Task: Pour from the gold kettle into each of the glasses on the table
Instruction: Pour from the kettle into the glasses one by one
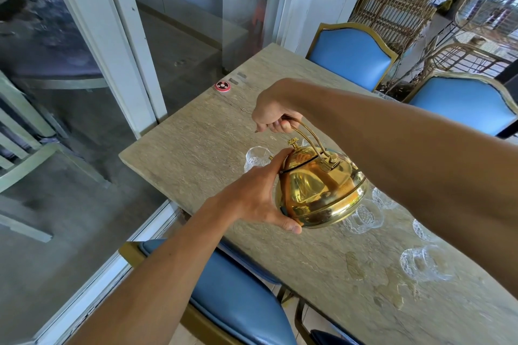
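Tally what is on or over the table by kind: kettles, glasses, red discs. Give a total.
gold kettle: 1
glasses: 5 showing; more may be hidden
red disc: 1
Total: 7

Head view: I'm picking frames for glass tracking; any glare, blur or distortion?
Head view: even daylight; the gold kettle shows bright mirror glare; the clear glasses fade into the table; the wide angle bends the door frame; the left edge looks soft.
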`<state>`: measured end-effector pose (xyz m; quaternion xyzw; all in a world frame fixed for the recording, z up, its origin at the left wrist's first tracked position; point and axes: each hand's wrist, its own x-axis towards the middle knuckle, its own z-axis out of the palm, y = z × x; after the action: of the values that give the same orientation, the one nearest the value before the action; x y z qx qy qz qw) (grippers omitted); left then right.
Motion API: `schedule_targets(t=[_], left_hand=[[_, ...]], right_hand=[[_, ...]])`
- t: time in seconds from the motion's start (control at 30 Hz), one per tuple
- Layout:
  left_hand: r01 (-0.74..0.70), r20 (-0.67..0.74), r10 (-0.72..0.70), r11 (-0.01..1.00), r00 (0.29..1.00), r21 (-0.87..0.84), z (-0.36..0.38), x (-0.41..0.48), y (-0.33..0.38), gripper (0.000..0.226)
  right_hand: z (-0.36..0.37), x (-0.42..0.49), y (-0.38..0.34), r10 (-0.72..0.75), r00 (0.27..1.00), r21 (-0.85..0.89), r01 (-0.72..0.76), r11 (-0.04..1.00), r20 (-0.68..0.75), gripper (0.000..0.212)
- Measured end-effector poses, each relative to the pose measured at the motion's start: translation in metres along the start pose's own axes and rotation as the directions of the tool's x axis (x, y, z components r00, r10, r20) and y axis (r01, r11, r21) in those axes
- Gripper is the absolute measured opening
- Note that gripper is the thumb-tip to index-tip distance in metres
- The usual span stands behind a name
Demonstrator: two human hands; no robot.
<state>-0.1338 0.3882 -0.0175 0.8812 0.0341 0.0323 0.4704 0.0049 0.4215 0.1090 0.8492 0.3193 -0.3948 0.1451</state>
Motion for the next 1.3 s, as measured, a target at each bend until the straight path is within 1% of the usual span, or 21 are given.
schedule_targets(t=[0.1,0.67,0.8,0.97,1.13,1.3], left_hand=[[0.005,0.000,-0.005,1.000,1.000,-0.001,0.000,0.000,0.001,0.132],[-0.004,0.004,0.004,1.000,1.000,0.011,0.000,-0.001,0.007,0.131],[-0.006,-0.006,0.006,1.000,1.000,0.005,-0.001,-0.002,0.009,0.129],[0.017,-0.022,-0.018,1.000,1.000,-0.018,0.001,-0.003,0.010,0.131],[0.034,-0.026,-0.035,0.999,0.999,-0.037,0.001,-0.004,0.009,0.132],[0.030,-0.020,-0.030,0.999,0.999,-0.019,-0.001,-0.003,0.011,0.130]], right_hand=[[0.000,-0.001,0.000,0.002,1.000,-0.004,-0.002,1.000,-0.003,0.028],[-0.001,-0.003,0.000,-0.006,1.000,-0.021,0.006,1.000,0.001,0.015],[-0.003,-0.001,0.000,0.007,1.000,-0.024,-0.006,1.000,0.010,0.020],[-0.003,0.004,-0.005,0.043,0.999,-0.039,-0.042,0.998,0.033,0.037],[-0.004,0.005,-0.009,0.063,0.997,-0.055,-0.062,0.997,0.031,0.041],[-0.005,0.005,-0.006,0.057,0.998,-0.016,-0.057,0.998,0.028,0.040]])
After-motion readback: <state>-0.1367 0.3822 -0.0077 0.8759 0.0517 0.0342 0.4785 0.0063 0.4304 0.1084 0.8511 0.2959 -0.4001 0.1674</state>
